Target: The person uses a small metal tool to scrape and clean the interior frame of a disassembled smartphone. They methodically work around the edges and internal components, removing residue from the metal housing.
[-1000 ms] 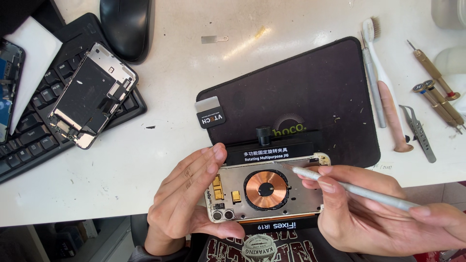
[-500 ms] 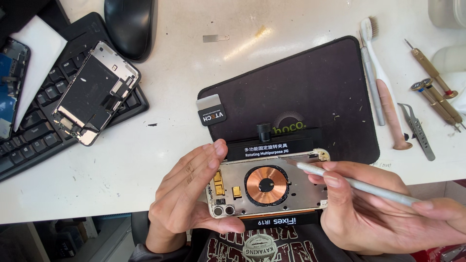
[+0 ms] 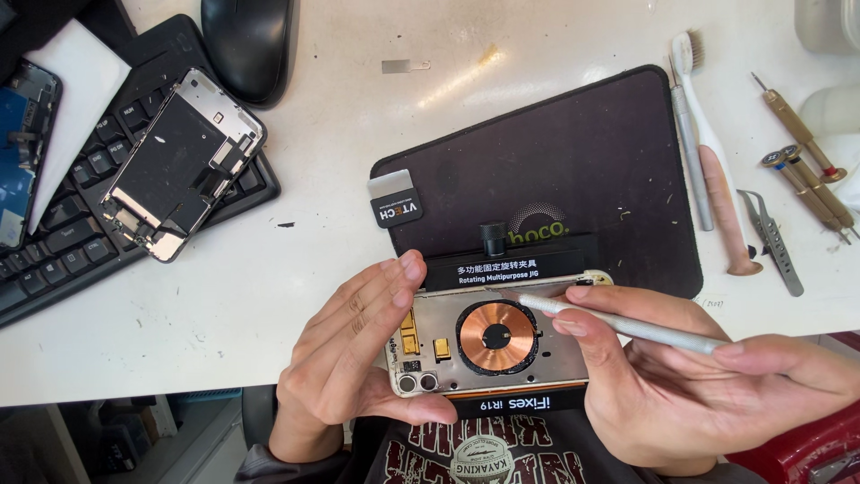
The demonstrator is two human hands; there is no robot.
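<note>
The right hand (image 3: 699, 376) held a slim silver blade tool (image 3: 618, 324) in a pen-like grip, closed around the handle, with the tip laid at the upper edge of an opened phone housing (image 3: 488, 345). The left hand (image 3: 358, 354) had a closed grip on the housing's left end, fingers over the top edge and thumb under the lower one, steadying it where it sat clamped in a black holding jig (image 3: 520, 267) at the near edge of the tabletop (image 3: 296, 269). The housing looked already stripped: its screen was off, and the copper charging coil (image 3: 497, 336) and a few small gold parts remained inside, so removal seemed well along with the coil still to be lifted. Beyond lay a dark work mat (image 3: 582, 161), a separated screen assembly (image 3: 179, 166) resting on a black keyboard (image 3: 54, 233), a computer mouse (image 3: 246, 45), and, to the right, a toothbrush (image 3: 717, 170), tweezers (image 3: 775, 242) and brass-handled screwdrivers (image 3: 806, 175).
</note>
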